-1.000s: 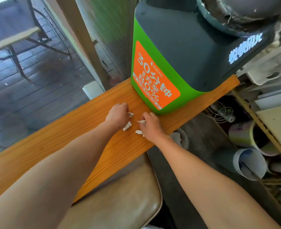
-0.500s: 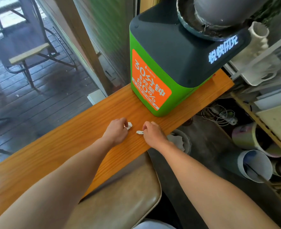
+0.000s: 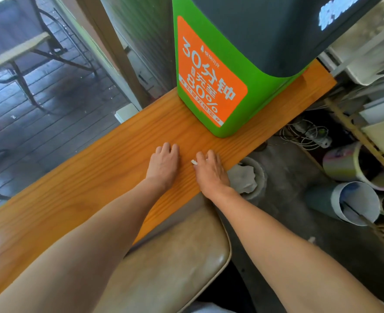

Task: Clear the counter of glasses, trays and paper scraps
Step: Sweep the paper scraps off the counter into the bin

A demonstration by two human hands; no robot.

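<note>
The wooden counter [image 3: 109, 168] runs from lower left to upper right. My left hand [image 3: 164, 163] rests on it knuckles up, fingers curled under; no paper shows beneath it. Just to its right, my right hand [image 3: 211, 171] lies near the counter's near edge. A small white paper scrap [image 3: 194, 162] pokes out between its thumb and forefinger. No glasses or trays are in view.
A green and dark charging box [image 3: 222, 91] with an orange label stands on the counter just beyond my hands. Below the near edge sit a grey bin [image 3: 257, 179] holding crumpled paper, a padded stool seat [image 3: 177, 256], rolled tubes [image 3: 356, 199] and cables [image 3: 306, 132].
The loose scraps that lay between my hands are gone from the wood. My left fingers have curled over theirs, and the right hand has picked up the last one.
</note>
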